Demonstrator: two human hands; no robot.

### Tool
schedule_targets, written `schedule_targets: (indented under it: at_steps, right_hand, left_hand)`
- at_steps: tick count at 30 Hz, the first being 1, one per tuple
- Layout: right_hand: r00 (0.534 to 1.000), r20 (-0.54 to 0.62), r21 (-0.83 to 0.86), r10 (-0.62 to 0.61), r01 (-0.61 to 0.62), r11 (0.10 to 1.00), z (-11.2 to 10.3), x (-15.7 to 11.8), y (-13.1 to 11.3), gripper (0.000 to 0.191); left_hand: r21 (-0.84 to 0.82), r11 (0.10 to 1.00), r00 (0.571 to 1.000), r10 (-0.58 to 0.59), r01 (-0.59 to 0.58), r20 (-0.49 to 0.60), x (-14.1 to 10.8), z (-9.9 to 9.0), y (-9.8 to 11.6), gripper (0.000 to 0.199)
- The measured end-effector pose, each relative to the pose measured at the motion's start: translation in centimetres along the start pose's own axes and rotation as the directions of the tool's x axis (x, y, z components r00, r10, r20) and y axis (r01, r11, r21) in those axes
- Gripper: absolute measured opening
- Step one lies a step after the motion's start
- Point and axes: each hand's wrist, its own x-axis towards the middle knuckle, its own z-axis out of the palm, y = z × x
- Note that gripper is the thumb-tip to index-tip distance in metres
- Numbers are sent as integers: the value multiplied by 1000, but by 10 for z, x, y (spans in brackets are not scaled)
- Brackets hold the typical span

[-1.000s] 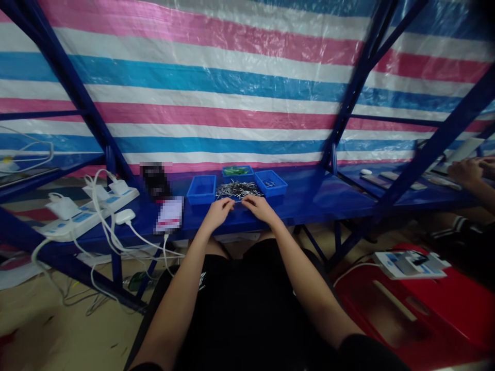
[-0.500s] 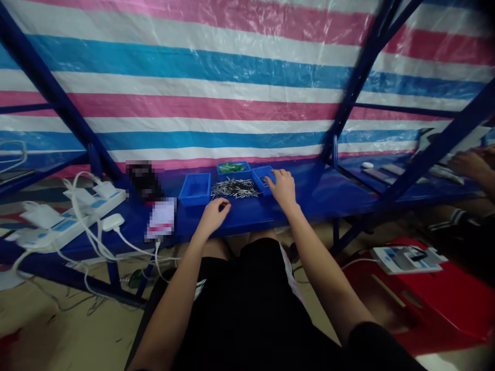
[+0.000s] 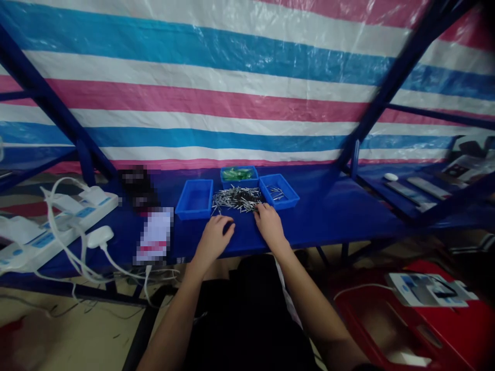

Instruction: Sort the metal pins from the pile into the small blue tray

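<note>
A loose pile of thin silver and dark metal pieces [image 3: 240, 198], like screws or pins, lies on the blue bench [image 3: 328, 206]. My left hand [image 3: 216, 234] rests at the pile's front left edge, fingers curled and thumb bent in; what it holds, if anything, is too small to make out. At the front right edge of the heap, my right hand [image 3: 269, 222] has its fingertips drawn together on the metal pieces. Beside it stands a right blue tray [image 3: 288, 202] with a few silver pieces inside. Left of the pile sits an empty blue tray [image 3: 194, 212].
Behind the pile, a back blue tray [image 3: 240, 183] holds green plastic-looking stuff. A phone [image 3: 154, 234], power strip [image 3: 58, 226] and white cables lie left. Blue frame posts [image 3: 371, 118] rise at both sides. A red stool [image 3: 444, 319] stands lower right.
My right hand has moved from over the right tray down to the pile's front right edge. My left hand stays by the pile's front left. The view has shifted slightly.
</note>
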Motion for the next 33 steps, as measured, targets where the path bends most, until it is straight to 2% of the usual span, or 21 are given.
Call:
schedule_targets:
  at_steps: [3,7,11,14,18,22,27,33]
  right_hand:
    - [1000,-4,42,8,-8,999,1,-1,1,18]
    - [1000,-15,188,27,-24,982,1,-3,2,22]
    - [993,-74,331,91,-62,942,-4,-3,3,25]
    - [990,-77,433,115,-70,899,-10,-1,0,26]
    - [999,30,584,21,-34,811,-18,3,-5,26]
    - [995,93,618,-25,-37,786,-22,6,-6,23]
    - [995,87,643,-47,-20,766,-19,2,-2,20]
    - [974,129,618,-187,68,783,-13,-1,-1,18]
  left_hand:
    - [33,999,1000,-9,9,4,0,1,1,20]
    - [76,997,1000,-11,10,6,1,1,1,23]
    - [97,995,1000,-20,19,17,1,4,-2,24]
    - [111,992,998,-56,54,12,1,6,-6,25]
    - [67,993,995,-99,99,10,0,6,-14,26]
    - [-68,986,985,-144,151,95,5,-1,-16,26]
    - [-233,939,952,-201,255,232,18,-2,1,27]
    - [-274,915,950,-255,297,179,23,8,20,27]
